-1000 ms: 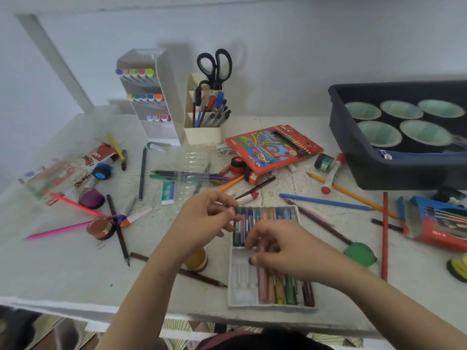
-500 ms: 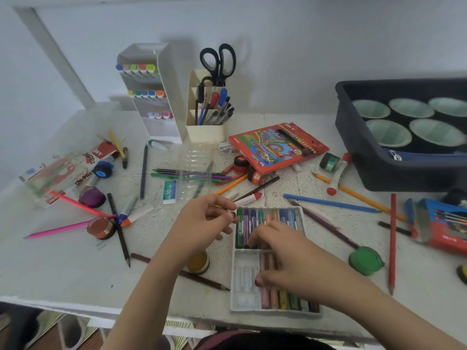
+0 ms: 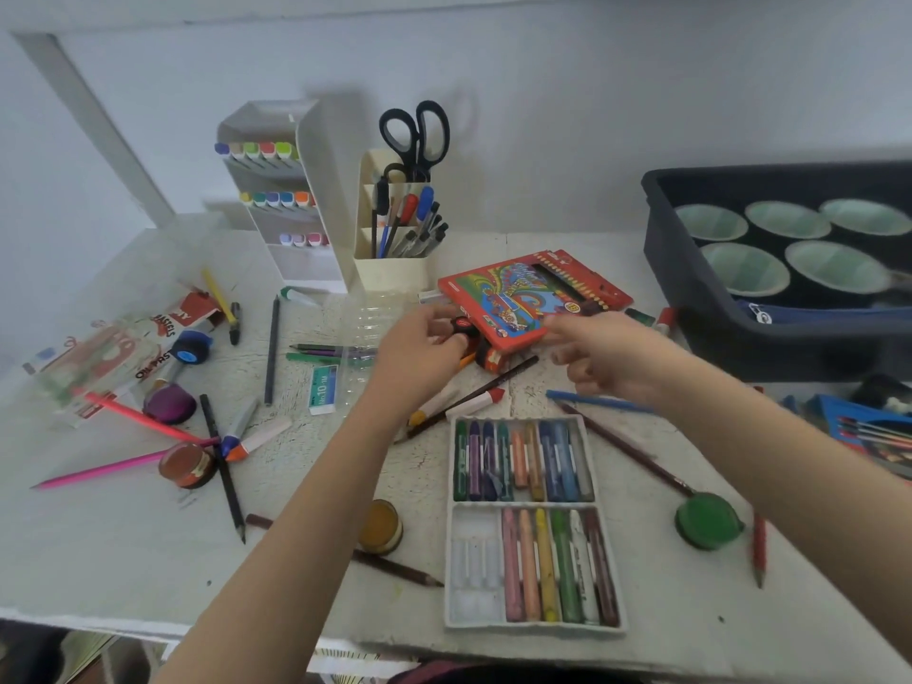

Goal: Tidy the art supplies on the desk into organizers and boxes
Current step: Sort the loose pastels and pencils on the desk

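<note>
A white tray (image 3: 448,540) of oil pastels lies at the front of the desk, with a few slots at its lower left unfilled. My left hand (image 3: 419,350) is beyond it, thumb and fingers closed around a small red pot with a black lid (image 3: 464,327), which sits against the red coloured-pencil box (image 3: 523,293). My right hand (image 3: 599,357) hovers by that box's near corner, fingers loosely apart and holding nothing. Loose pencils, markers and crayons lie scattered over the desk.
At the back stand a white marker organizer (image 3: 316,190) and a cream pen holder (image 3: 392,274) with scissors (image 3: 417,135). A dark bin (image 3: 691,313) of cups sits back right. Green (image 3: 708,520), yellow (image 3: 380,528), brown (image 3: 187,464) and purple (image 3: 168,404) paint pots dot the desk; a blue box (image 3: 868,431) lies at the right.
Both hands have left the pastel tray and moved away from me toward the red pencil box. My left hand has closed on the small red pot.
</note>
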The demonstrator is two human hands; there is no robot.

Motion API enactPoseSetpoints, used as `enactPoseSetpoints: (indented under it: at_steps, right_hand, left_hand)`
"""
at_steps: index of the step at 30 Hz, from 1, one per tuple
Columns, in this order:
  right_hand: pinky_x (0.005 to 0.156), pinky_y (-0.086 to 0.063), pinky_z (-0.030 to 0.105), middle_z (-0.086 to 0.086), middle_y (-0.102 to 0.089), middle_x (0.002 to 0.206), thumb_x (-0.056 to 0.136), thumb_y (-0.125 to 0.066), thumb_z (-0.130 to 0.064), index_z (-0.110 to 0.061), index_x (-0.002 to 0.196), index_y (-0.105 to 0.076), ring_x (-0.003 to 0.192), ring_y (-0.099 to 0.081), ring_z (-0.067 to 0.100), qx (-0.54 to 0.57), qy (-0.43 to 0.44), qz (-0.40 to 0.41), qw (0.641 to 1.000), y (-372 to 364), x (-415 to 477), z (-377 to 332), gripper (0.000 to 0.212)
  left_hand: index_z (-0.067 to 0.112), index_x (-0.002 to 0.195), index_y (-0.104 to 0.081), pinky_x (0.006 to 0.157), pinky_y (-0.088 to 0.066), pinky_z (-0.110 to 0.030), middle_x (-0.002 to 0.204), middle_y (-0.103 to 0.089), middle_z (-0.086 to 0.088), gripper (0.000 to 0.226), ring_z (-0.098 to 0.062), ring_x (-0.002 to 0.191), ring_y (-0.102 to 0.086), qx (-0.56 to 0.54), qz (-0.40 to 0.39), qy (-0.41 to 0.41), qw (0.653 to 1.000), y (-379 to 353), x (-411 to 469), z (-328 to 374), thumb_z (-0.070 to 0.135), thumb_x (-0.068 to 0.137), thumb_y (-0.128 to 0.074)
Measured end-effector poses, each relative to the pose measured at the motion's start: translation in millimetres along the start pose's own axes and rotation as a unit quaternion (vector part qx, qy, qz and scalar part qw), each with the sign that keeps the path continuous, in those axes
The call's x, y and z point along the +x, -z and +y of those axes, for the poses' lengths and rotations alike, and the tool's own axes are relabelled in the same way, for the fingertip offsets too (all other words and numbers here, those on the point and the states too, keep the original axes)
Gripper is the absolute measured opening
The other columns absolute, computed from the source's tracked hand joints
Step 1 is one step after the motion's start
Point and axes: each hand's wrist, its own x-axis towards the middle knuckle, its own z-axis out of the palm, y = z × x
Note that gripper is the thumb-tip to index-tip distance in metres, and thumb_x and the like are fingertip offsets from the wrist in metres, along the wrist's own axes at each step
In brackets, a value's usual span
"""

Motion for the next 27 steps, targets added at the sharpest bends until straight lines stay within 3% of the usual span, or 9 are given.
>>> enactPoseSetpoints:
  at_steps: [1, 3, 4, 8, 14, 18, 21, 24, 27]
  right_hand:
    - [0.033, -0.028, 0.016, -0.002, -0.052, 0.05, 0.093, -0.056, -0.03, -0.006, 0.098, -0.056, 0.034, -0.033, 0.005, 0.04, -0.026, -0.007, 0.999, 2.4, 6.7, -3.9, 0.025]
    - [0.031, -0.025, 0.016, -0.002, -0.048, 0.046, 0.094, -0.055, -0.025, -0.008, 0.095, -0.053, 0.033, -0.03, 0.006, 0.076, -0.053, -0.015, 0.996, 1.5, 16.4, -7.2, 0.018]
    - [0.03, -0.025, 0.016, -0.002, -0.047, 0.046, 0.094, -0.054, -0.024, -0.009, 0.094, -0.052, 0.032, -0.03, 0.006, 0.085, -0.059, -0.014, 0.995, -0.3, 19.9, -7.6, 0.016]
    - [0.03, -0.026, 0.015, -0.002, -0.045, 0.047, 0.095, -0.053, -0.021, -0.009, 0.092, -0.053, 0.03, -0.033, 0.006, 0.117, -0.068, 0.011, 0.991, -9.7, 28.6, -5.4, 0.013]
    - [0.032, -0.028, 0.011, -0.007, -0.042, 0.035, 0.095, -0.049, -0.009, -0.011, 0.081, -0.05, 0.027, -0.034, 0.004, 0.221, -0.039, 0.057, 0.973, -17.3, 30.3, -6.9, 0.015]
    - [0.033, -0.029, 0.014, -0.007, -0.04, 0.038, 0.095, -0.044, -0.013, -0.009, 0.092, -0.056, 0.03, -0.033, 0.006, 0.26, 0.015, 0.071, 0.963, -13.4, 21.0, -10.0, 0.014]
    - [0.035, -0.031, 0.016, -0.007, -0.043, 0.044, 0.098, -0.04, -0.022, -0.009, 0.099, -0.059, 0.035, -0.034, 0.006, 0.277, 0.052, 0.064, 0.957, -6.4, 7.5, -16.4, 0.023]
    - [0.036, -0.032, 0.014, -0.006, -0.052, 0.045, 0.097, -0.036, -0.021, -0.013, 0.09, -0.055, 0.032, -0.038, 0.006, 0.28, 0.093, 0.078, 0.952, -1.7, -7.4, -24.7, 0.022]
    - [0.04, -0.035, 0.016, -0.004, -0.058, 0.051, 0.095, -0.033, -0.025, -0.016, 0.088, -0.052, 0.033, -0.043, 0.005, 0.225, 0.124, 0.083, 0.963, 2.7, -14.2, -32.7, 0.023]
  left_hand:
    - [0.027, 0.116, -0.056, 0.074, -0.052, -0.018, 0.105, -0.06, 0.009, 0.032, -0.005, 0.088, -0.061, 0.012, 0.007, -0.015, 1.0, -3.8, 6.8, 0.7, 0.012, 0.088, -0.055]
    - [0.023, 0.12, -0.058, 0.067, -0.04, 0.0, 0.104, -0.057, 0.01, 0.037, 0.004, 0.084, -0.052, 0.047, 0.007, -0.058, 0.997, -9.4, 15.4, 1.1, 0.009, 0.086, -0.055]
    - [0.021, 0.121, -0.059, 0.064, -0.036, 0.002, 0.105, -0.059, 0.01, 0.038, 0.005, 0.084, -0.05, 0.07, 0.0, -0.077, 0.995, -11.7, 18.5, 0.6, 0.009, 0.086, -0.055]
    - [0.026, 0.122, -0.061, 0.091, -0.04, -0.026, 0.121, -0.06, -0.004, 0.04, -0.015, 0.109, -0.048, 0.137, -0.017, -0.093, 0.986, -17.7, 28.4, -6.3, 0.014, 0.084, -0.054]
    - [0.032, 0.125, -0.058, 0.084, -0.033, -0.022, 0.12, -0.048, -0.002, 0.042, -0.007, 0.093, -0.042, 0.161, -0.009, -0.101, 0.982, -18.4, 29.2, -13.4, 0.017, 0.086, -0.053]
    - [0.025, 0.127, -0.054, 0.073, -0.044, -0.019, 0.106, -0.05, 0.006, 0.039, -0.01, 0.086, -0.057, 0.082, 0.026, -0.138, 0.987, -14.0, 21.8, -7.5, 0.014, 0.09, -0.053]
    - [0.02, 0.128, -0.048, 0.065, -0.055, -0.026, 0.098, -0.058, 0.011, 0.032, -0.005, 0.081, -0.061, -0.058, 0.048, -0.055, 0.996, -5.6, 17.6, 6.1, 0.021, 0.097, -0.046]
    - [0.016, 0.116, -0.053, 0.049, -0.053, -0.023, 0.097, -0.067, -0.001, 0.029, -0.012, 0.068, -0.066, -0.233, 0.002, 0.014, 0.972, 9.7, 13.5, 25.2, 0.035, 0.101, -0.037]
    - [0.013, 0.103, -0.058, 0.045, -0.052, -0.024, 0.077, -0.071, -0.003, 0.034, -0.015, 0.054, -0.065, -0.349, -0.033, 0.025, 0.936, 23.7, 11.5, 41.0, 0.039, 0.1, -0.036]
